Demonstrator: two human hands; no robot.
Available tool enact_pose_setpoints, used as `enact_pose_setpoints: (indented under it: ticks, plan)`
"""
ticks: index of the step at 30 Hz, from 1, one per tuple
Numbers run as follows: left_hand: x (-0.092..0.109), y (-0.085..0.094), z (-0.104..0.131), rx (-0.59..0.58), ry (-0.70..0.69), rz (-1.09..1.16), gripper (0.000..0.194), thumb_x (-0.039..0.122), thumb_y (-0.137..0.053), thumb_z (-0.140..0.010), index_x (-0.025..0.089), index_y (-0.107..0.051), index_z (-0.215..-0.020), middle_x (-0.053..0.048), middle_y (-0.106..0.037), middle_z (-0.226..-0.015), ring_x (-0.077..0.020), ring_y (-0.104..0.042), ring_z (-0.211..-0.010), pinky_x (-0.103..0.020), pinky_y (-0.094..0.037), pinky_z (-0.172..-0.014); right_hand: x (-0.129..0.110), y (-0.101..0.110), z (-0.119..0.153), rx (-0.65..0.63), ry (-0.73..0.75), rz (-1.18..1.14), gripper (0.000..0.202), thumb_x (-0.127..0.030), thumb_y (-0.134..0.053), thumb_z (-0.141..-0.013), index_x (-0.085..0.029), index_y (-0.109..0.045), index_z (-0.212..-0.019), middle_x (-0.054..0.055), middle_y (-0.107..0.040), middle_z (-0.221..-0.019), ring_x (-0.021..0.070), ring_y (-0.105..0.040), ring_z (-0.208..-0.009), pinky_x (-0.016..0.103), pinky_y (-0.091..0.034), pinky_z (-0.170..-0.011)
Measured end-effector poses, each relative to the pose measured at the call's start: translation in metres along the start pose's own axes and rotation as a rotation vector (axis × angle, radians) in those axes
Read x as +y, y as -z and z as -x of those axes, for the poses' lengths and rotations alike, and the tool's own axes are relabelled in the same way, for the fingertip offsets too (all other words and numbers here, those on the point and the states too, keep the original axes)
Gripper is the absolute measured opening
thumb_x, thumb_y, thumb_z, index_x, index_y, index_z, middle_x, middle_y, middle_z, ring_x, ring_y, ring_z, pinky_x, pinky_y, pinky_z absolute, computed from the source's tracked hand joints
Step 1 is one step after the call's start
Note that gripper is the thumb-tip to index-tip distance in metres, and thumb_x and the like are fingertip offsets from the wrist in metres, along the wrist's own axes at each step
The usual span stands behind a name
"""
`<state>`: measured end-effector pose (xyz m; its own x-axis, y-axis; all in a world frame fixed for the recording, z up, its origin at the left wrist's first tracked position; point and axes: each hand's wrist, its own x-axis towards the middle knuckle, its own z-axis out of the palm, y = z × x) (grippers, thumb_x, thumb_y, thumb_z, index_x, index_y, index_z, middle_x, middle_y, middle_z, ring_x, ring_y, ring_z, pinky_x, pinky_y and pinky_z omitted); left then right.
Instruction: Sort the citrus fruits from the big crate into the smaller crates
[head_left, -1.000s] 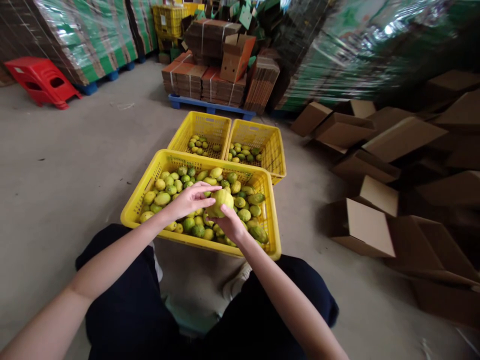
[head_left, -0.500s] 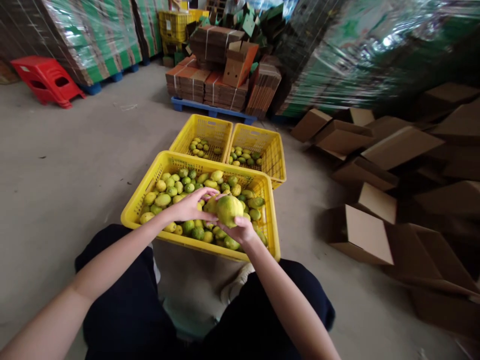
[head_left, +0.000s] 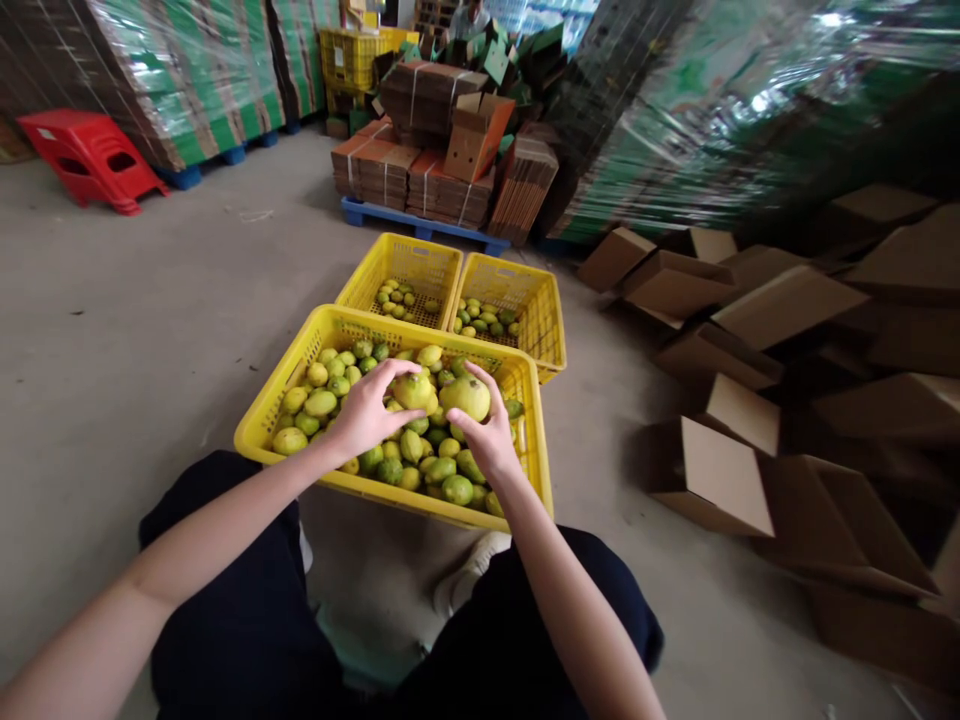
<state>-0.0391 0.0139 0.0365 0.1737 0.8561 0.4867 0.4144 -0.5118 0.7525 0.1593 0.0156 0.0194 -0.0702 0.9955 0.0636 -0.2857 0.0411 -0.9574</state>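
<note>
My left hand (head_left: pixel 367 412) has its thumb and fingers closed round a yellow-green lemon (head_left: pixel 412 391). In my right hand (head_left: pixel 489 436) is a second, larger-looking lemon (head_left: pixel 468 398), gripped between thumb and fingers. The two lemons are side by side above a large yellow crate (head_left: pixel 259 425), which stands on the floor in front of my knees. Many yellow and green lemons (head_left: pixel 409 447) fill its bottom, partly covered by my hands.
Behind the crate are two smaller-looking yellow crates (head_left: pixel 414 257) with some lemons in each. Open cardboard boxes (head_left: pixel 720 470) lie piled at right. A blue pallet (head_left: pixel 424 225) carries flattened cartons (head_left: pixel 450 195). A red stool (head_left: pixel 94 160) stands at left; a person (head_left: pixel 470 18) is far back.
My hands have moved apart, so each lemon is now plainly visible in its own hand. The right-hand lemon has been turned. A person has come into view at the back.
</note>
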Motion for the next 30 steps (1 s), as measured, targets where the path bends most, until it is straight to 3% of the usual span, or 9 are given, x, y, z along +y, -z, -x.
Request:
enact_pose_setpoints:
  ticks: [3, 6, 8, 11, 16, 23, 27, 30]
  plan:
    - [-0.002, 0.002, -0.002, 0.021, -0.131, -0.097, 0.043, 0.020, -0.079, -0.079, 0.023, -0.059, -0.117, -0.008, -0.066, -0.121, -0.0237, -0.064, -0.116, -0.037, -0.055, -0.096, 0.001, -0.003, 0.005, -0.070, 0.214, 0.282, 0.061, -0.037, -0.077, -0.079, -0.029, -0.055, -0.135, 0.006, -0.070, -0.120, 0.0267, -0.068, -0.108, 0.048, -0.054, -0.098]
    - [-0.002, 0.001, -0.003, 0.001, -0.263, -0.156, 0.041, 0.013, -0.073, -0.083, 0.024, -0.057, -0.119, -0.008, -0.066, -0.120, -0.0231, -0.064, -0.117, -0.039, -0.054, -0.100, -0.001, -0.003, 0.007, -0.036, 0.571, 0.654, 0.056, -0.032, -0.077, -0.080, -0.027, -0.057, -0.133, 0.010, -0.066, -0.128, 0.0308, -0.063, -0.121, 0.053, -0.051, -0.105]
    - [-0.002, 0.002, -0.003, -0.007, -0.322, -0.183, 0.041, 0.010, -0.071, -0.083, 0.024, -0.057, -0.120, -0.007, -0.067, -0.117, -0.0224, -0.065, -0.114, -0.039, -0.055, -0.099, -0.003, -0.002, 0.007, 0.020, 0.768, 0.831, 0.057, -0.029, -0.077, -0.082, -0.027, -0.055, -0.134, 0.012, -0.065, -0.128, 0.0314, -0.063, -0.121, 0.053, -0.053, -0.104]
    - [0.000, 0.003, -0.004, -0.006, -0.392, -0.210, 0.042, 0.005, -0.066, -0.083, 0.024, -0.058, -0.119, -0.007, -0.067, -0.118, -0.0223, -0.066, -0.115, -0.039, -0.056, -0.099, -0.007, -0.001, 0.008, 0.075, 0.929, 0.923, 0.060, -0.027, -0.077, -0.084, -0.028, -0.051, -0.138, 0.012, -0.066, -0.123, 0.0305, -0.066, -0.115, 0.051, -0.058, -0.097]
    - [0.003, 0.006, -0.004, 0.015, -0.521, -0.231, 0.046, -0.002, -0.056, -0.085, 0.024, -0.057, -0.123, -0.007, -0.068, -0.119, -0.0218, -0.065, -0.122, -0.041, -0.055, -0.102, -0.009, 0.000, 0.008, 0.081, 1.008, 0.926, 0.062, -0.029, -0.079, -0.083, -0.026, -0.052, -0.138, 0.013, -0.067, -0.120, 0.0301, -0.068, -0.111, 0.049, -0.061, -0.092]
    - [0.006, 0.006, -0.003, 0.057, -0.647, -0.191, 0.041, 0.002, -0.060, -0.088, 0.024, -0.054, -0.122, -0.009, -0.070, -0.120, -0.0233, -0.062, -0.127, -0.042, -0.057, -0.100, -0.011, 0.001, 0.010, 0.083, 1.031, 0.909, 0.063, -0.032, -0.079, -0.083, -0.026, -0.051, -0.138, 0.013, -0.068, -0.120, 0.0311, -0.069, -0.110, 0.051, -0.061, -0.091]
    - [0.003, 0.007, -0.001, 0.046, -0.633, -0.199, 0.038, 0.004, -0.060, -0.089, 0.027, -0.057, -0.119, -0.007, -0.067, -0.124, -0.0223, -0.060, -0.130, -0.042, -0.057, -0.101, -0.010, 0.003, 0.011, 0.092, 1.037, 0.915, 0.062, -0.034, -0.079, -0.083, -0.026, -0.051, -0.137, 0.013, -0.069, -0.118, 0.0309, -0.069, -0.110, 0.051, -0.061, -0.090]
    - [0.006, 0.009, 0.000, -0.005, -0.536, -0.148, 0.032, 0.007, -0.060, -0.089, 0.029, -0.062, -0.113, -0.005, -0.068, -0.124, -0.0216, -0.061, -0.129, -0.044, -0.055, -0.103, -0.008, 0.005, 0.010, 0.082, 0.986, 0.899, 0.059, -0.037, -0.081, -0.080, -0.027, -0.055, -0.132, 0.012, -0.069, -0.118, 0.0315, -0.069, -0.109, 0.053, -0.060, -0.091]
